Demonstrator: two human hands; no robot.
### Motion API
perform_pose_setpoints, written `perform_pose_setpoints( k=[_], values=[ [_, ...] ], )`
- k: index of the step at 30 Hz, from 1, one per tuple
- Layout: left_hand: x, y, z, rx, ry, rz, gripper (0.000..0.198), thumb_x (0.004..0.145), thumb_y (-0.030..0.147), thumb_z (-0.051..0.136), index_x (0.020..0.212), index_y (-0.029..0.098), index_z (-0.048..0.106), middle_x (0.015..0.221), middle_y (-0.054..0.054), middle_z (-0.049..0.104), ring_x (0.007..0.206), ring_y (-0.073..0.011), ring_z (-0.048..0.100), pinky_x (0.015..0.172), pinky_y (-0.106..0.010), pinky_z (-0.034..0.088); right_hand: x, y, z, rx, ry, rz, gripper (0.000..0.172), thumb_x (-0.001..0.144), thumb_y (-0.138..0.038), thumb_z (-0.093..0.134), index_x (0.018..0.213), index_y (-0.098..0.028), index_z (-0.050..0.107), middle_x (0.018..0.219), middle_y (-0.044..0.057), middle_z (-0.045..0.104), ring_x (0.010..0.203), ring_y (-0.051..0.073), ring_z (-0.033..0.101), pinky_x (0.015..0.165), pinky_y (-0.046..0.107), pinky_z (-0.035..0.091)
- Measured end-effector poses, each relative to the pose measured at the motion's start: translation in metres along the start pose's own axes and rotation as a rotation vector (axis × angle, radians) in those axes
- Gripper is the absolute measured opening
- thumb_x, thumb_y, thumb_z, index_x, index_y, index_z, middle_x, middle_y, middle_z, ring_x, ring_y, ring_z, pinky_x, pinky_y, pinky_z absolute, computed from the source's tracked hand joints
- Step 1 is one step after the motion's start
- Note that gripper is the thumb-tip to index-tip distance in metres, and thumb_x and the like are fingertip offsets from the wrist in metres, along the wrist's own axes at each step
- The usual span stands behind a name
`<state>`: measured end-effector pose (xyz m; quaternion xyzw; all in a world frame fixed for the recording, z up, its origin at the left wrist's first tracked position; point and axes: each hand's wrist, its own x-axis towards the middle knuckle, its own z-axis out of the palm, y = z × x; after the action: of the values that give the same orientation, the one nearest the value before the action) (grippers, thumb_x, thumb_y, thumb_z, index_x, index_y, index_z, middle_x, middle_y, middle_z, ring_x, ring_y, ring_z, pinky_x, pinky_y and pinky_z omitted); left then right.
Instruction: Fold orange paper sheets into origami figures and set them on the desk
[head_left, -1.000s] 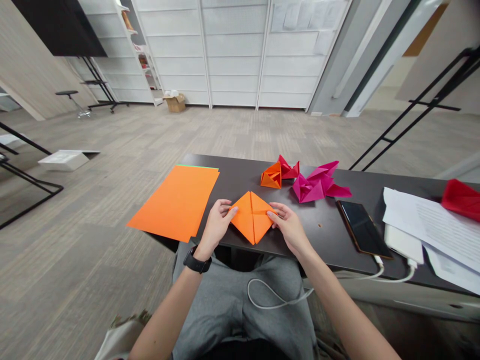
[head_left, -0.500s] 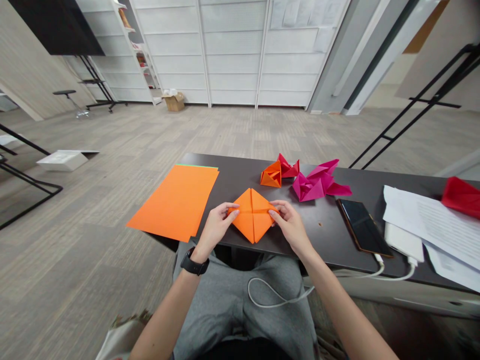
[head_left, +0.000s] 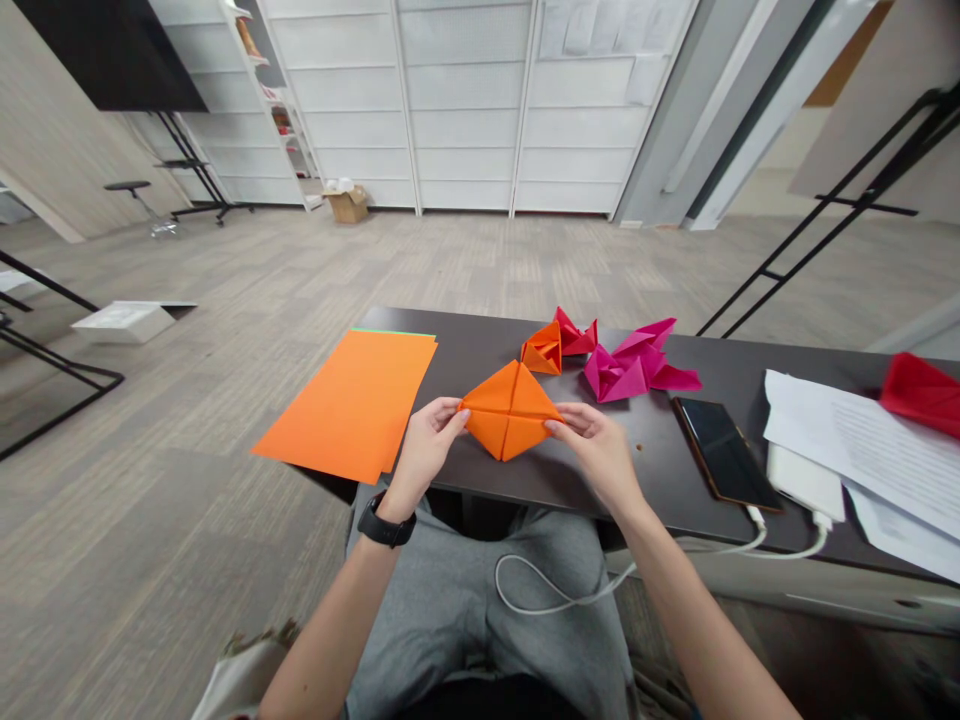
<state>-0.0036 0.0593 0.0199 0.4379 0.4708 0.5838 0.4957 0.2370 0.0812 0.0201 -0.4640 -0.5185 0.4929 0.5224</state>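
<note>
A folded orange origami paper (head_left: pixel 510 408), diamond-shaped with crossing creases, is held over the dark table (head_left: pixel 480 490). My left hand (head_left: pixel 433 440) pinches its left corner between thumb and fingers. The right corner is pinched by my right hand (head_left: pixel 592 440) in the same way. Just behind the paper stand a small orange folded piece (head_left: pixel 542 350), a red folded piece (head_left: pixel 576 335) and a larger magenta folded piece (head_left: pixel 637 362). To the left of my left hand lies a stack of orange sheets (head_left: pixel 352 400), a green edge showing at its back.
A phone (head_left: pixel 726 455) and a white power bank (head_left: pixel 806 482) lie on the right, both with white cables (head_left: pixel 525 600); one loop hangs over my lap. Printed papers (head_left: pixel 862 430) and another red folded piece (head_left: pixel 926 392) are farther right.
Both hands have moved slightly apart. The orange origami paper has shifted a little away from me and turned, its side corners now pulled farther outward.
</note>
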Motion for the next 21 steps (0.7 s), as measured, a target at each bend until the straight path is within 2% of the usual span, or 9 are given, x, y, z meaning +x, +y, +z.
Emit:
perform_pose_setpoints(
  k=[3, 6, 9, 12, 17, 21],
  values=[
    [0.005, -0.004, -0.001, -0.013, 0.069, -0.026, 0.033, 0.076, 0.041, 0.076, 0.095, 0.014, 0.071, 0.097, -0.008, 0.074, 0.091, -0.0197, 0.07, 0.076, -0.029, 0.059, 0.005, 0.006, -0.001, -0.022, -0.006, 0.081, 0.041, 0.064, -0.05, 0.086, 0.088, -0.018, 0.074, 0.087, 0.008, 0.077, 0.078, 0.022, 0.072, 0.075, 0.036, 0.059],
    [0.009, -0.005, -0.002, -0.006, 0.106, -0.061, 0.035, 0.073, 0.041, 0.079, 0.094, 0.013, 0.071, 0.091, -0.008, 0.074, 0.085, -0.0186, 0.069, 0.069, -0.027, 0.059, 0.008, 0.008, -0.001, 0.018, 0.015, 0.134, 0.047, 0.057, -0.053, 0.088, 0.085, -0.017, 0.075, 0.083, 0.008, 0.077, 0.072, 0.02, 0.071, 0.068, 0.034, 0.06],
    [0.009, -0.004, -0.003, 0.013, 0.08, -0.086, 0.035, 0.07, 0.04, 0.08, 0.089, 0.013, 0.069, 0.085, -0.006, 0.072, 0.076, -0.0166, 0.068, 0.061, -0.025, 0.059, 0.01, 0.007, -0.001, 0.047, 0.061, 0.116, 0.045, 0.057, -0.051, 0.089, 0.084, -0.018, 0.075, 0.083, 0.007, 0.077, 0.074, 0.02, 0.071, 0.07, 0.034, 0.061],
    [0.008, -0.003, -0.002, 0.03, 0.047, -0.087, 0.031, 0.073, 0.039, 0.078, 0.086, 0.013, 0.068, 0.085, -0.005, 0.071, 0.073, -0.0147, 0.066, 0.06, -0.025, 0.06, 0.01, 0.005, -0.002, 0.053, 0.075, 0.087, 0.043, 0.059, -0.05, 0.088, 0.085, -0.019, 0.074, 0.083, 0.007, 0.077, 0.077, 0.021, 0.071, 0.073, 0.035, 0.061],
    [0.01, -0.008, -0.001, 0.048, 0.076, -0.081, 0.029, 0.073, 0.039, 0.075, 0.084, 0.014, 0.066, 0.078, -0.002, 0.066, 0.065, -0.0118, 0.063, 0.057, -0.024, 0.058, 0.007, 0.008, -0.001, 0.065, 0.112, 0.08, 0.049, 0.06, -0.048, 0.088, 0.094, -0.02, 0.068, 0.077, 0.004, 0.076, 0.07, 0.019, 0.07, 0.067, 0.034, 0.06],
    [0.012, -0.013, -0.002, 0.079, 0.064, -0.064, 0.03, 0.074, 0.037, 0.074, 0.092, 0.014, 0.066, 0.076, -0.001, 0.065, 0.059, -0.0113, 0.062, 0.047, -0.02, 0.05, 0.008, 0.014, 0.001, 0.067, 0.12, 0.062, 0.05, 0.06, -0.047, 0.088, 0.097, -0.021, 0.065, 0.075, 0.002, 0.075, 0.07, 0.018, 0.069, 0.068, 0.033, 0.058]
  ],
)
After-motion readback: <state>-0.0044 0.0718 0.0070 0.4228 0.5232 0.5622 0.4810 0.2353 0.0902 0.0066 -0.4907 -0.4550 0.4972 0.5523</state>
